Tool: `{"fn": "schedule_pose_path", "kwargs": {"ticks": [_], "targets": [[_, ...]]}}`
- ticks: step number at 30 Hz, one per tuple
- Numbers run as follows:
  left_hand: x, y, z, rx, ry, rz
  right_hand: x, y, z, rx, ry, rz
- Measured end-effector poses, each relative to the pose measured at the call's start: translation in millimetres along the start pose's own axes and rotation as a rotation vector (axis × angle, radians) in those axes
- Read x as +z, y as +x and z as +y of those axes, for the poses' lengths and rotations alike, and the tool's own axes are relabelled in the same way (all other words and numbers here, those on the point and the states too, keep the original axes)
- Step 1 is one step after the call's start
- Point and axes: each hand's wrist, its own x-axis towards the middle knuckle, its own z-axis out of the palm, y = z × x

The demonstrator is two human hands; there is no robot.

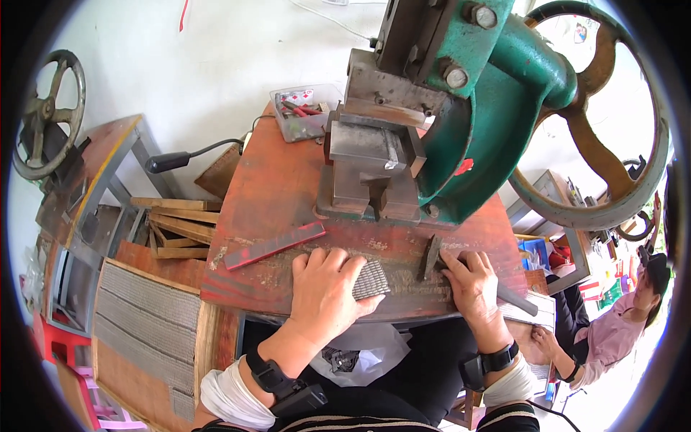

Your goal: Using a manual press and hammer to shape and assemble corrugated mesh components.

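Note:
My left hand (325,286) lies at the front of a worn reddish wooden table (259,187). Its thumb and fingers are closed around a block of small grey metal pieces (371,280) set in tight rows. To the right, my right hand (471,284) grips a hammer (517,299) close to its head. The hammer's dark head rests on or just above the tabletop, and the handle sticks out to the right under my hand. A flat dark bar with red edges (276,245) lies slantwise beyond my left hand.
A green press (497,137) with a large handwheel (604,144) stands behind my hands, a metal die (371,155) at its base. A clear plastic box (306,129) of tools sits back left. A wooden tray (147,331) of metal rows is at left; a person (608,324) works at right.

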Motion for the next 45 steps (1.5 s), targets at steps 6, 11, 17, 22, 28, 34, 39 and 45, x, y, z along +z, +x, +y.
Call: {"fn": "schedule_pose_path", "kwargs": {"ticks": [6, 11, 17, 22, 28, 34, 39, 45], "targets": [[1.2, 1.7, -0.9, 0.004, -0.018, 0.001, -41.1, 16.2, -36.2, 0.081, 0.386, -0.095], [-1.5, 1.0, -2.6, -0.008, -0.026, 0.003, -65.9, 35.0, -66.5, -0.063, 0.268, -0.242], [-0.2, 0.9, -2.9, 0.010, -0.042, -0.003, -60.4, 33.6, -78.4, -0.150, 0.118, -0.283], [0.7, -1.0, -3.6, 0.000, -0.042, 0.014, -64.4, 38.4, -72.5, -0.112, 0.220, -0.103], [0.5, 0.2, -3.9, 0.006, -0.034, 0.004, -69.0, 36.0, -77.4, -0.093, 0.179, -0.170], [-2.6, 1.5, -3.2, 0.016, -0.027, -0.023, -55.3, 24.5, -72.5, -0.097, 0.145, -0.217], [-2.0, -0.9, -3.9, 0.016, -0.029, -0.002, -56.4, 28.1, -75.8, -0.119, 0.239, -0.149], [-3.1, -1.7, -3.6, 0.020, -0.033, -0.005, -39.7, 21.7, -76.9, -0.085, 0.258, -0.191]]}}
